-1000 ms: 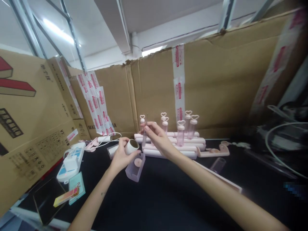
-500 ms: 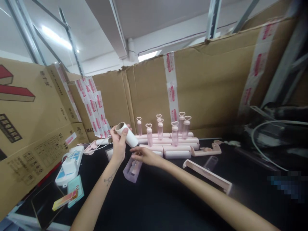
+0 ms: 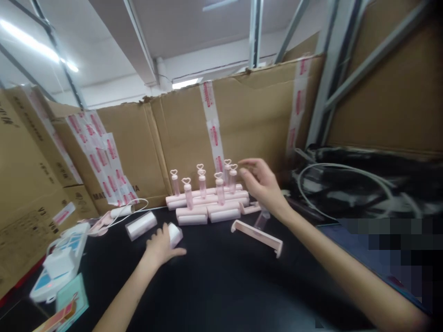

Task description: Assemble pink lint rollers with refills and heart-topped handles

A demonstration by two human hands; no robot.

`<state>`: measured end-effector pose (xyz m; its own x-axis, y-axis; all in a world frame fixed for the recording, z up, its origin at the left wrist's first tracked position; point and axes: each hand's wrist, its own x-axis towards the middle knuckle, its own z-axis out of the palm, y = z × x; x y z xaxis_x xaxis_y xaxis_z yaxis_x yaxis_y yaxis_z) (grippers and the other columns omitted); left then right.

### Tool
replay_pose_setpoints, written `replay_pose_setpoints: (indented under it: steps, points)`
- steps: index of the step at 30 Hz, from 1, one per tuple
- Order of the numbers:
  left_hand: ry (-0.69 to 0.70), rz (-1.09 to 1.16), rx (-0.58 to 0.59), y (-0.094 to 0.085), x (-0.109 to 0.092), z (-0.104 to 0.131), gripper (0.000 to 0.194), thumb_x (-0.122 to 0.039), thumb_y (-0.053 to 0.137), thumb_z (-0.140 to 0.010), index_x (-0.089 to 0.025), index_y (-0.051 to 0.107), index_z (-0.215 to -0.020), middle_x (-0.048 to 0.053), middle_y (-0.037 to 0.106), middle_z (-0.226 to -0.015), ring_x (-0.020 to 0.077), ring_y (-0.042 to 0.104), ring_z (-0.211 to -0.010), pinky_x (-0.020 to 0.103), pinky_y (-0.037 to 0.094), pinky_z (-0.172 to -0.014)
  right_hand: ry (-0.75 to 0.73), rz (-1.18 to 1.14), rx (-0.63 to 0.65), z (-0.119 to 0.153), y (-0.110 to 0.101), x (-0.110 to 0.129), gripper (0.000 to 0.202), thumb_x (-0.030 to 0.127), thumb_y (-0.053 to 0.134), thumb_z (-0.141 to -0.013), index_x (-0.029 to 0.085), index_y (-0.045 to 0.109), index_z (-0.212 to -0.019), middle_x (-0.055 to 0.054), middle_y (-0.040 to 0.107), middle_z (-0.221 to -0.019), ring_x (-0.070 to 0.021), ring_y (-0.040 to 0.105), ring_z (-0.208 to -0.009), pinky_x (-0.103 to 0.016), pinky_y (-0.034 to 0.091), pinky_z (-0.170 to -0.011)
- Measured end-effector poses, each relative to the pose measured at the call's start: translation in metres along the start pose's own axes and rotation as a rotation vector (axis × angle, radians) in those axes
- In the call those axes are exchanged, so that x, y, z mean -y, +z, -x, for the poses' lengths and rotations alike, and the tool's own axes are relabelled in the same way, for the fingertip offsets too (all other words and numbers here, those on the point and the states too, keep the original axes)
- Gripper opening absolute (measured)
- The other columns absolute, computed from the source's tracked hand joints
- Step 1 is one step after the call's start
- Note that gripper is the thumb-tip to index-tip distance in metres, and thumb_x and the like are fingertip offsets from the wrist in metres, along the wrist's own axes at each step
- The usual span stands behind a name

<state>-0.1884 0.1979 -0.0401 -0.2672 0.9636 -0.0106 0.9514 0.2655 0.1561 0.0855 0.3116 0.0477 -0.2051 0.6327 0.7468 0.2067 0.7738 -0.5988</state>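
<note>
My left hand [image 3: 159, 246] rests over a clear case with a white roll [image 3: 175, 234] in it, fingers on its left side and thumb stretched out to the right. Raised at the right of the upright pink bottles with heart-shaped tops [image 3: 220, 186], my right hand [image 3: 259, 180] is empty, its fingers apart and slightly bent. The bottles stand among pink holders [image 3: 192, 210] that lie in rows. A second clear case with a white roll [image 3: 141, 225] lies left of my left hand.
A long pink bracket [image 3: 258, 236] and a small clear container [image 3: 263, 220] lie right of centre. At the left are a power strip [image 3: 65, 258], a white cable [image 3: 133, 207] and cards [image 3: 73, 293]. Cardboard walls [image 3: 173, 133] stand behind; cables and black plastic [image 3: 346, 184] are at the right.
The view has turned right. The white roll has left my left hand's raised grasp and is in the clear case. My right hand has moved up and right, away from the case.
</note>
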Motion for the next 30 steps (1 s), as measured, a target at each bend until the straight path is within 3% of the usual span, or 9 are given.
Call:
replay_pose_setpoints:
  steps: [4,6,9,12,17,21,23,26,30]
  points:
    - [0.001,-0.152,0.143,0.001,0.026,-0.007,0.081,-0.043,0.063,-0.063,-0.012,0.034,-0.132,0.021,0.048,-0.128,0.0363,0.048,-0.115,0.041,0.038,-0.089,0.106,0.512,0.475,0.023,-0.052,-0.038,0.037,0.046,0.053,-0.078,0.018,0.057,-0.102,-0.001,0.058,-0.066,-0.0169,0.054,-0.059,-0.026,0.040,-0.056]
    - [-0.011,-0.196,0.134,-0.007,0.043,-0.012,0.082,-0.037,0.065,-0.059,-0.014,0.037,-0.132,0.020,0.045,-0.129,0.0380,0.041,-0.120,0.044,0.034,-0.093,0.195,0.616,0.592,0.034,-0.068,-0.059,0.036,0.037,0.051,-0.079,0.016,0.058,-0.107,-0.006,0.065,-0.080,-0.0196,0.060,-0.070,-0.026,0.043,-0.061]
    - [-0.066,-0.272,-0.018,-0.019,0.055,-0.014,0.096,-0.036,0.070,-0.053,-0.012,0.029,-0.136,0.022,0.043,-0.129,0.0411,0.037,-0.122,0.048,0.030,-0.095,0.216,0.681,0.716,0.047,-0.074,-0.081,0.052,0.017,0.051,-0.071,0.021,0.052,-0.123,-0.008,0.063,-0.109,-0.0229,0.061,-0.094,-0.027,0.045,-0.075]
    - [0.047,-0.223,-0.230,-0.022,0.035,-0.003,0.098,-0.051,0.064,-0.061,-0.008,0.022,-0.139,0.022,0.043,-0.128,0.0409,0.038,-0.119,0.051,0.031,-0.095,0.200,0.762,0.844,0.053,-0.063,-0.086,0.054,0.013,0.055,-0.065,0.026,0.058,-0.117,-0.007,0.053,-0.126,-0.0258,0.055,-0.109,-0.029,0.043,-0.084]
    - [0.716,0.005,-0.285,-0.005,-0.046,0.028,0.075,-0.049,0.054,-0.077,-0.019,0.023,-0.138,0.014,0.041,-0.136,0.0286,0.038,-0.125,0.044,0.031,-0.103,0.175,0.845,0.922,0.058,-0.039,-0.060,0.024,0.022,0.060,-0.066,0.019,0.066,-0.090,-0.012,0.056,-0.116,-0.0232,0.065,-0.077,-0.031,0.046,-0.070]
    - [1.081,-0.086,-0.319,0.003,-0.096,0.027,0.101,-0.050,0.067,-0.065,-0.009,0.015,-0.140,0.020,0.027,-0.145,0.0336,0.020,-0.135,0.046,0.021,-0.110,0.045,0.679,1.063,0.071,-0.028,-0.023,0.025,0.030,0.052,-0.078,0.020,0.059,-0.100,-0.008,0.066,-0.093,-0.0246,0.065,-0.076,-0.029,0.044,-0.064]
    - [1.205,-0.130,-0.319,0.000,-0.104,0.021,0.089,-0.047,0.064,-0.068,-0.007,0.024,-0.137,0.021,0.038,-0.138,0.0343,0.026,-0.132,0.047,0.021,-0.109,0.018,0.545,1.128,0.077,-0.027,-0.001,0.029,0.035,0.046,-0.083,0.020,0.055,-0.107,-0.008,0.068,-0.090,-0.0250,0.065,-0.076,-0.029,0.043,-0.062]
    - [1.324,-0.190,-0.323,-0.003,-0.103,0.022,0.041,-0.031,0.050,-0.081,-0.015,0.048,-0.119,0.012,0.065,-0.098,0.0251,0.056,-0.101,0.043,0.034,-0.099,0.058,0.404,1.172,0.080,-0.030,0.030,0.037,0.039,0.052,-0.078,0.020,0.053,-0.109,-0.005,0.069,-0.082,-0.0212,0.064,-0.068,-0.026,0.040,-0.055]
    - [1.426,-0.268,-0.340,0.011,-0.096,0.046,0.017,-0.027,0.043,-0.085,-0.026,0.059,-0.091,0.003,0.063,-0.070,0.0146,0.055,-0.064,0.031,0.047,-0.076,0.041,0.392,1.275,0.081,-0.032,0.057,0.028,0.038,0.068,-0.059,0.023,0.063,-0.083,0.002,0.068,-0.069,-0.0155,0.061,-0.057,-0.021,0.037,-0.048]
